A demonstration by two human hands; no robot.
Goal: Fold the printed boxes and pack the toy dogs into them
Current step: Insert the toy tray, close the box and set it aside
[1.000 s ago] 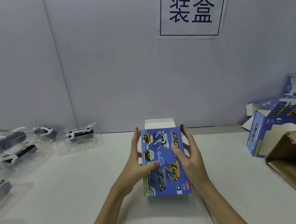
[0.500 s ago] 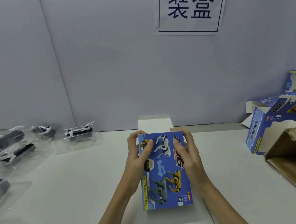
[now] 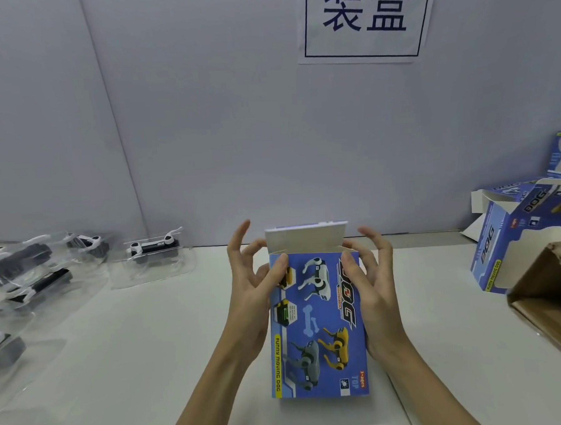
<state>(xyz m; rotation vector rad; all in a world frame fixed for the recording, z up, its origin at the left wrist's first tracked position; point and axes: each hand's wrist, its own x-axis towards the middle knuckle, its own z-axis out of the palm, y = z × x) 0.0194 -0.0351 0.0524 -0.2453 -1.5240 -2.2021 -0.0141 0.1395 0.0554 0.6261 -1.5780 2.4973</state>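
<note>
Two hands: the left hand (image 3: 249, 295) and right hand (image 3: 374, 288) flank one printed box (image 3: 317, 324), each with its thumb pressed on the blue front panel near the top corners and its fingers spread loosely behind the side edges; neither is curled tight.
Box position: held upright at centre, just above the white table (image 3: 156, 342), printed face toward the camera.
Top flap: the white lid flap (image 3: 305, 238) stands open at the far end, not yet tucked.
Handling: thin card, so I judge it light, stiff along its creases but easily dented on the broad faces; the glossy print may be a little slippery.
Where to hold: the side edges and corners, as now, leaving the mouth free for the toy.
Toy dogs: several lie in clear plastic trays on the left; the nearest, toy dog (image 3: 152, 248), is well apart from the box.
Right side: other folded boxes (image 3: 502, 249) are piled near the wall, with a brown carton (image 3: 550, 305) at the table's right edge.
Wall: a paper sign (image 3: 366, 16) with two Chinese characters hangs above.
Obstruction: nothing lies between the box and the trays.
</note>
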